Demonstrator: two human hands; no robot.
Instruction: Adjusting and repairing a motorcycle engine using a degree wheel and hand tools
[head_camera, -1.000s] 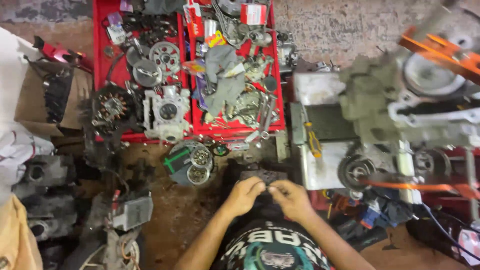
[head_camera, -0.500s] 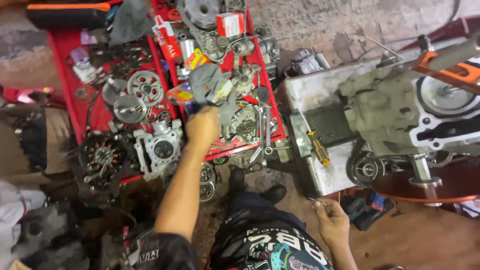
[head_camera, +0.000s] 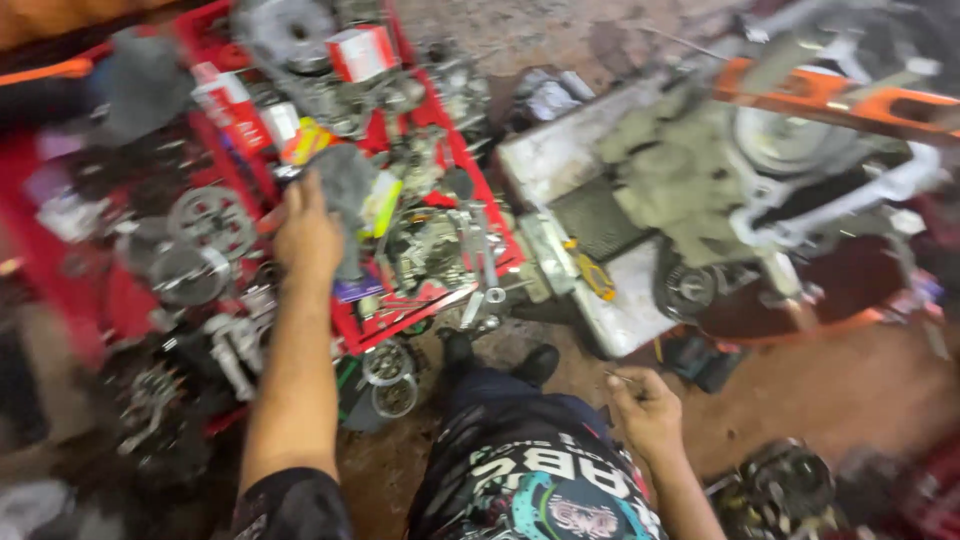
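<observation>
Reaching into the red parts tray (head_camera: 120, 300), my left hand (head_camera: 305, 235) lies with fingers extended, its fingertips touching a grey rag (head_camera: 345, 185) that sits among the parts at 12 o'clock from the hand. Whether the fingers have closed on the cloth cannot be determined; motion blur obscures it. A toothed gear (head_camera: 210, 220) lies at 9 o'clock from the hand, and a pair of wrenches (head_camera: 480, 265) at 3 o'clock, near the tray's right edge. My right hand (head_camera: 645, 410) rests beside my knee at 5 o'clock from the tray, fingers curled and pinching a thin metal pin (head_camera: 618, 377). An engine assembly (head_camera: 740, 190) stands on a metal pan (head_camera: 620, 320) at 2 o'clock. For a clean grip, gather the rag by its near edge only, so that no loose part beneath it is snagged or dragged.
</observation>
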